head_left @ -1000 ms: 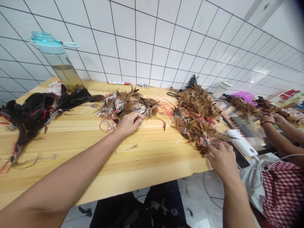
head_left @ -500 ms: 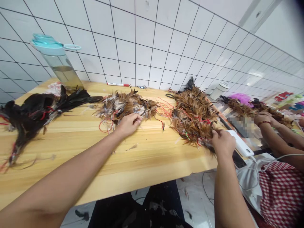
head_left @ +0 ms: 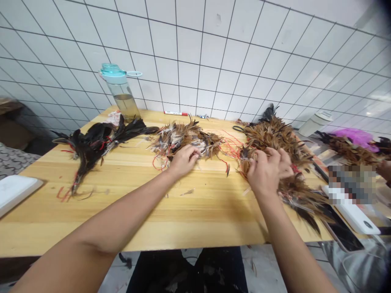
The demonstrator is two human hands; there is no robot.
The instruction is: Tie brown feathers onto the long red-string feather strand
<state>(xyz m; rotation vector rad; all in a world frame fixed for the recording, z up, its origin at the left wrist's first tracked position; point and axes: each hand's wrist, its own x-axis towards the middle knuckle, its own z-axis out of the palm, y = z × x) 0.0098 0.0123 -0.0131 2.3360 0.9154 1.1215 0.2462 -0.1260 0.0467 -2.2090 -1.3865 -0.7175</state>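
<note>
My left hand rests at the front edge of the middle pile of brown and whitish feathers. Its fingers are curled together, and what they pinch, if anything, is hidden. Over the larger pile of brown feather bundles on the right is my right hand, slightly blurred, fingers bent and apart. Red strings lie loosely between the two piles. Bunches of black feathers, tied with red string, lie on the table's left part.
A bottle with a turquoise lid and a red-capped marker stand or lie along the tiled wall. A white power bank and a phone lie at the right. Another person's hand shows at the right edge.
My view has turned left. My right hand has moved left from the pile's right front edge to over its left part. Feathers at that pile's front right now spread outward. My left hand stays at the middle pile.
</note>
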